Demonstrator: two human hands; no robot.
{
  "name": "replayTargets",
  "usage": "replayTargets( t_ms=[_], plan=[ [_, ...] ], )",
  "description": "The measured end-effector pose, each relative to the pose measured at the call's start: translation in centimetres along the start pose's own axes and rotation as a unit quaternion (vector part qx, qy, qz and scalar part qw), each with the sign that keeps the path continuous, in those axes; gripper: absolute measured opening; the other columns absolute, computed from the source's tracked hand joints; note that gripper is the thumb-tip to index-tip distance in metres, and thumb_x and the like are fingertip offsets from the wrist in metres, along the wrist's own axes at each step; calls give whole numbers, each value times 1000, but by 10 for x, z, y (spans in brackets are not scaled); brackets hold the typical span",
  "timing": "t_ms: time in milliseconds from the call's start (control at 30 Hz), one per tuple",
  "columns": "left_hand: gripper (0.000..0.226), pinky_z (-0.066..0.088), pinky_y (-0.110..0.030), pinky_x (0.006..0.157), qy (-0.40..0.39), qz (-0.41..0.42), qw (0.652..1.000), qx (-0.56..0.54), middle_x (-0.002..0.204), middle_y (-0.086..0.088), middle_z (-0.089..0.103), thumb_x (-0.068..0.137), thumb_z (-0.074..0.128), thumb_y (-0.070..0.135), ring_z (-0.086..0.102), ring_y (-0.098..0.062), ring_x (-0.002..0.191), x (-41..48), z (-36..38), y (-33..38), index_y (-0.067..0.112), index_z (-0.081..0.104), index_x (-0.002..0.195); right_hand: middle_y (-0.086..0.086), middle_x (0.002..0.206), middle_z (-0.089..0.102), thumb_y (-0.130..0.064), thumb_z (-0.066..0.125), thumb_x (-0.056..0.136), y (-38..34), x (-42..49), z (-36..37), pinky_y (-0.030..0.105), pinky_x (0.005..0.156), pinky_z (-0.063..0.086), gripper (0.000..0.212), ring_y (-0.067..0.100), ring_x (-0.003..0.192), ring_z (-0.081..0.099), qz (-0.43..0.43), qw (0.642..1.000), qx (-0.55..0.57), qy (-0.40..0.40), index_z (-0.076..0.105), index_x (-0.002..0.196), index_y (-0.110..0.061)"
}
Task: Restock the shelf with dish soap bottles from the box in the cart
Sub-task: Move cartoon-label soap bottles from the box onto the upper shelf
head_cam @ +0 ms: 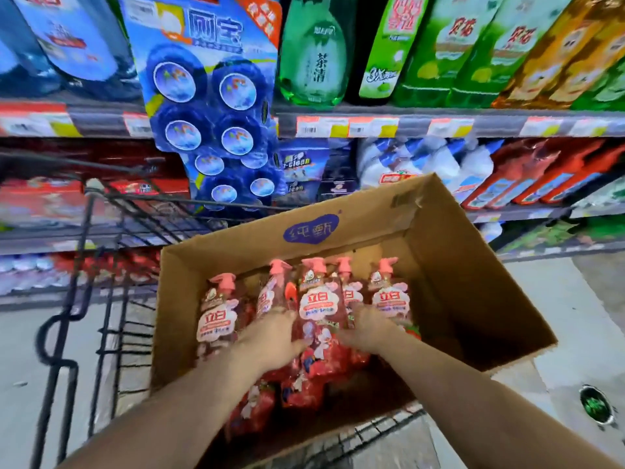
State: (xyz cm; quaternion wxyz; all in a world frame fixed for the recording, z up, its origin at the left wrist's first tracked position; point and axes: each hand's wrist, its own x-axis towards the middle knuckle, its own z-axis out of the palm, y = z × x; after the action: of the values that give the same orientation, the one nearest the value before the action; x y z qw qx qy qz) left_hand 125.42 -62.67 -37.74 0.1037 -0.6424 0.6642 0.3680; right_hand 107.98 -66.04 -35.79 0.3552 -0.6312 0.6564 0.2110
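dish soap bottles (319, 306) in box (456, 282), labels read 立白.

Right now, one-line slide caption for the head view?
Left grip holds the middle dish soap bottle, right grip against it, inside the cardboard box in the wire cart, stocked shelf ahead.

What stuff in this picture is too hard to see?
Head view:
- Too blurred to read: price tags on the shelf edge.
- Fingertips of left hand and right hand: hidden among the bottles, so grip unclear.
- Bottom of the box: covered by bottles and arms.
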Motion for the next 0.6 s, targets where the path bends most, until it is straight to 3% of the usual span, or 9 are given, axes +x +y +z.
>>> replayTargets(
  t_ms=[133, 433, 533, 600],
  plan=[
    [53, 43, -34, 100, 6, -35, 998, -50, 132, -13, 50, 88, 56, 42, 50, -28, 122, 22, 10, 10, 12, 45, 131, 13, 150, 39, -43, 53, 94, 4, 31, -1, 25, 107, 30, 67, 27, 138, 37, -11, 995, 97, -19, 32, 146, -6],
    [77, 44, -36, 101, -10, -110, 993, -44, 147, -6, 39, 83, 53, 62, 46, -27, 129, 47, 22, 16, 24, 29, 146, 9, 135, 56, -35, 80, 73, -3, 73, 18, 25, 103, 42, 74, 23, 125, 54, 94, 946, 308, -38, 49, 132, -3],
    [82, 39, -35, 106, -15, -107, 993, -50, 152, -5, 33, 81, 53, 65, 41, -26, 134, 49, 22, 16, 23, 27, 147, 7, 122, 66, -32, 87, 62, 1, 80, 27, 32, 97, 51, 62, 22, 108, 65, 110, 925, 363, -29, 63, 113, -8],
    [85, 36, -34, 107, -19, -103, 993, -53, 153, -5, 30, 80, 52, 67, 37, -25, 137, 48, 22, 18, 23, 26, 148, 6, 112, 68, -31, 88, 59, 5, 79, 31, 34, 91, 55, 51, 22, 101, 67, 116, 916, 384, -14, 59, 97, -12]
  ],
)
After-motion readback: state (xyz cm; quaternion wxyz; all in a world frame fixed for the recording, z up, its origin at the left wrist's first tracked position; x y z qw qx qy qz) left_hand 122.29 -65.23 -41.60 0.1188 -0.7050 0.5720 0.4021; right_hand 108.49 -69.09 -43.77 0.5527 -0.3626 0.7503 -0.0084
